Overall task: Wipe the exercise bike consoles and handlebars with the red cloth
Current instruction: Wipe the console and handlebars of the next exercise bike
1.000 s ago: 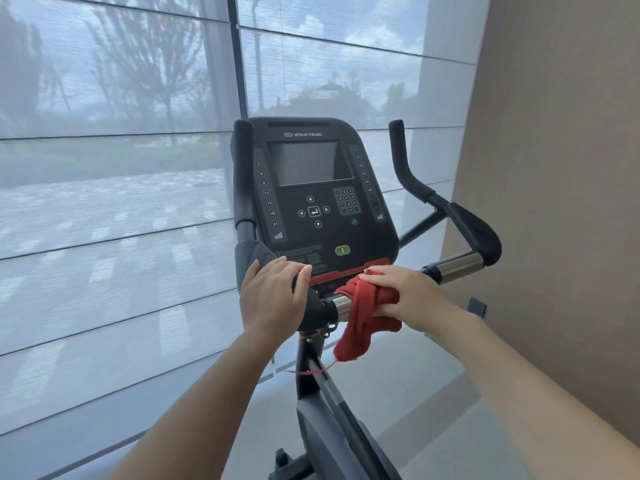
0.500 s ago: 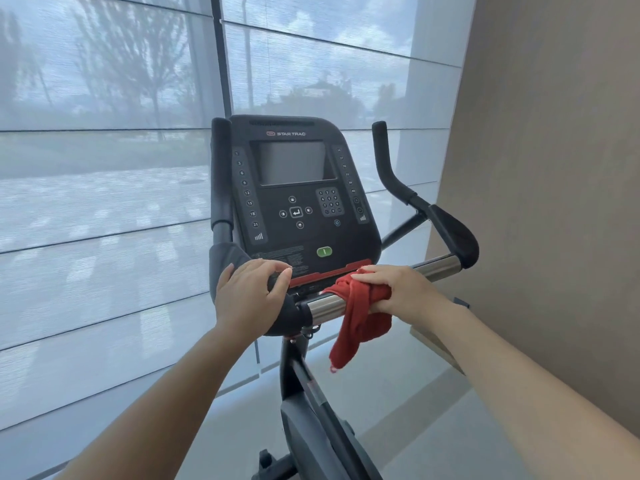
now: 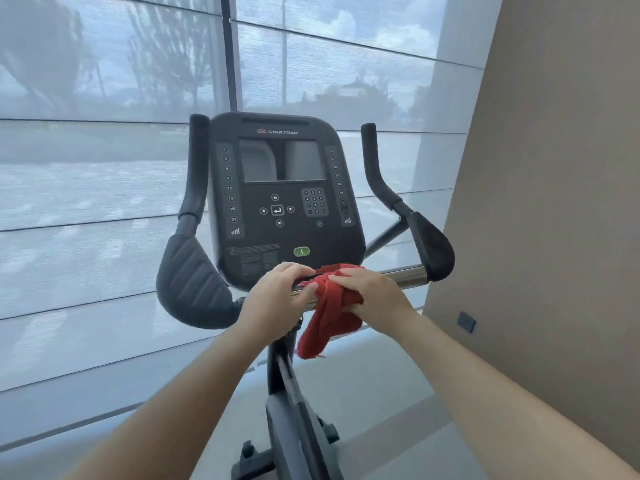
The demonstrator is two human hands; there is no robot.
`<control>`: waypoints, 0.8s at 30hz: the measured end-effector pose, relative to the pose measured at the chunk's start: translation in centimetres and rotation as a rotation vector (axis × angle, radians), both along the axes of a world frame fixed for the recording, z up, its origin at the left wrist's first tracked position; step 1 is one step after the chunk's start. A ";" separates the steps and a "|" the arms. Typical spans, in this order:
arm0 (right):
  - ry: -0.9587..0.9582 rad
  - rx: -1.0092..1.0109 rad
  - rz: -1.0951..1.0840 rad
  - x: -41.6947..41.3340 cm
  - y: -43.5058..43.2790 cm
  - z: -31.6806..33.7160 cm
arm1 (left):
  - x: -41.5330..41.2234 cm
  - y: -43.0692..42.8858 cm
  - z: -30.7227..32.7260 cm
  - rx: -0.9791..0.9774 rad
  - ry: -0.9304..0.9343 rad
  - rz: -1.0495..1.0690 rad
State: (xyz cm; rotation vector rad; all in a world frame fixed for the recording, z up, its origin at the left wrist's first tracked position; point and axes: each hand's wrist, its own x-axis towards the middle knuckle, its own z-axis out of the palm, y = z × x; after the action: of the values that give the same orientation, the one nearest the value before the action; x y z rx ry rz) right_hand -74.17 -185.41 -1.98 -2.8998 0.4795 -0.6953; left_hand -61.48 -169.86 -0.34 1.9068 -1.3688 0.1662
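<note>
A black exercise bike console with a grey screen and keypad faces me. Below it runs a chrome handlebar between two black padded grips, the left pad and the right pad. The red cloth is draped over the bar's middle and hangs down. My right hand grips the cloth against the bar. My left hand curls around the bar just left of the cloth, its thumb touching the cloth's edge.
Upright black horn grips rise on both sides of the console, one at the left, one at the right. A shaded window wall stands behind the bike. A beige wall is close on the right. The bike frame descends below.
My left hand left the left padded grip and moved right onto the chrome bar beside the cloth. My right hand with the cloth slid slightly left toward the centre.
</note>
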 end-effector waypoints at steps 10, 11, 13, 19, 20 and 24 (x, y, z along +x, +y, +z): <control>0.098 -0.027 -0.076 -4.0 -7.2 0.9 | -4.5 -5.0 -0.6 0.091 -0.093 0.156; 0.081 -0.045 -0.058 -3.9 -6.9 0.6 | -4.9 -5.1 -0.7 0.091 -0.089 0.181; 0.039 -0.066 -0.006 -3.7 -6.4 0.1 | -5.2 -5.0 -1.0 0.089 -0.097 0.237; -0.024 -0.054 0.074 -2.5 -4.1 -0.3 | -2.9 -2.2 -1.8 0.089 -0.067 0.364; -0.024 -0.059 0.073 -2.1 -3.6 -0.3 | -2.7 -2.0 -1.8 0.075 -0.059 0.354; 0.016 -0.062 0.051 -0.9 -2.8 0.0 | -2.7 -2.0 -1.7 0.012 -0.037 0.304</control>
State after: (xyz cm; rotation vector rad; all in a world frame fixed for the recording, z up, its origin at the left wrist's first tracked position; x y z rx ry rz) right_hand -75.02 -188.22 -1.98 -2.9665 0.3913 -0.6918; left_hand -64.16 -171.83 -2.01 2.1229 -1.0982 0.3442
